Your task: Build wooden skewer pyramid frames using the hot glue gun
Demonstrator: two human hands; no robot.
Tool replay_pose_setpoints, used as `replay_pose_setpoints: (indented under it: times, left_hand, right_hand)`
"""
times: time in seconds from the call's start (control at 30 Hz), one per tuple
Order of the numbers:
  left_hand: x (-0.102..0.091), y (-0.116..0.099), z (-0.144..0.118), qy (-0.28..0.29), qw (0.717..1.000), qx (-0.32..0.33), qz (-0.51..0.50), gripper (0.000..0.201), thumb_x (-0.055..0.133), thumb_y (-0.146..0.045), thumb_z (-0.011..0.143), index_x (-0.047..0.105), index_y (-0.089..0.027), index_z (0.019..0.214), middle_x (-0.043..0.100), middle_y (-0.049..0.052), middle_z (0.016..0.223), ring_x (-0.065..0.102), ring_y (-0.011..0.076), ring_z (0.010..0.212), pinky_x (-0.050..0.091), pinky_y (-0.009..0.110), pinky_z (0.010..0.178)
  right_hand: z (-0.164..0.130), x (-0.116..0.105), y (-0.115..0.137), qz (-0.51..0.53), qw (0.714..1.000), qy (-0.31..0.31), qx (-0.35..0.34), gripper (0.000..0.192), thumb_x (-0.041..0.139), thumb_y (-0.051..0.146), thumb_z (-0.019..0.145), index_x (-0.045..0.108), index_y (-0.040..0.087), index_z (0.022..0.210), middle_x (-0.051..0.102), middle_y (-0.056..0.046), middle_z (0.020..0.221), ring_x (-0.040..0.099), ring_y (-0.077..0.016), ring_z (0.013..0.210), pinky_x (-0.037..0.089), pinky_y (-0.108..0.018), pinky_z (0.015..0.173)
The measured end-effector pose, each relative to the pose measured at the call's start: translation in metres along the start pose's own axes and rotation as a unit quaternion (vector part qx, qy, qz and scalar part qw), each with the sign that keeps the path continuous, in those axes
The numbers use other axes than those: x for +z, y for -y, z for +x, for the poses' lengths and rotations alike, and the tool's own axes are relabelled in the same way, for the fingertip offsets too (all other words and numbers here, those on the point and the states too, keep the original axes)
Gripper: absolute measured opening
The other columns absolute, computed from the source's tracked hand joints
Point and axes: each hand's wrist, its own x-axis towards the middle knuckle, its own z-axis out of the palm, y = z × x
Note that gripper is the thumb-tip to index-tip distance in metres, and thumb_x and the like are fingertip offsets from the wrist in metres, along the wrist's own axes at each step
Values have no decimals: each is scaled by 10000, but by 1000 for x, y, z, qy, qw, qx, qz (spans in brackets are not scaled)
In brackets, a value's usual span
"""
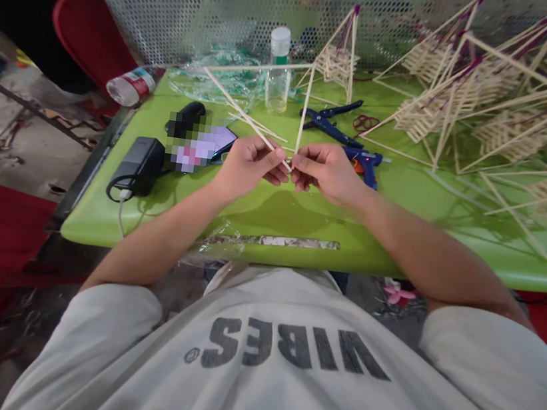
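Note:
Pale wooden sticks joined into a triangle (256, 67) stand out from my fingers over the green table. My left hand (253, 165) pinches the lower end of one slanting stick. Close against it, my right hand (326, 170) pinches the end of the upright stick, so both hands meet at the triangle's near corner. The exact joint is partly covered by my fingertips. Just right of my right hand lies a blue glue gun (370, 167), with dark blue pliers (332, 120) behind it. A few loose sticks (261, 126) lie behind my left hand.
Several stick frames with woven bases (467, 109) fill the right side. At left are a phone (218, 142), a black power adapter (138, 164) and a tipped bottle (132, 87). A clear bottle (278, 74) stands at the back; a metal strip (293, 242) lies near the front edge.

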Motion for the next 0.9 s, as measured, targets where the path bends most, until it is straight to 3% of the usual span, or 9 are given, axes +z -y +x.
replay_pose_setpoints:
  times: [0.43,0.9]
  left_hand:
    - [8,4,-3,-59,998,-19,-8,513,934,-645,1039,730,-178,982,905,105,925,907,199,778,758,268,713]
    - [14,16,-5,-71,997,-6,-28,610,967,-762,953,739,-197,986,890,87,886,910,231,779,800,340,757]
  right_hand:
    - [-1,4,0,-18,999,-9,-27,727,1026,884,802,704,236,872,771,-23,789,691,-147,621,611,-312,596]
    - [-5,15,-5,-12,998,-41,-36,773,986,933,811,606,260,849,656,14,704,608,-141,595,559,-311,556]
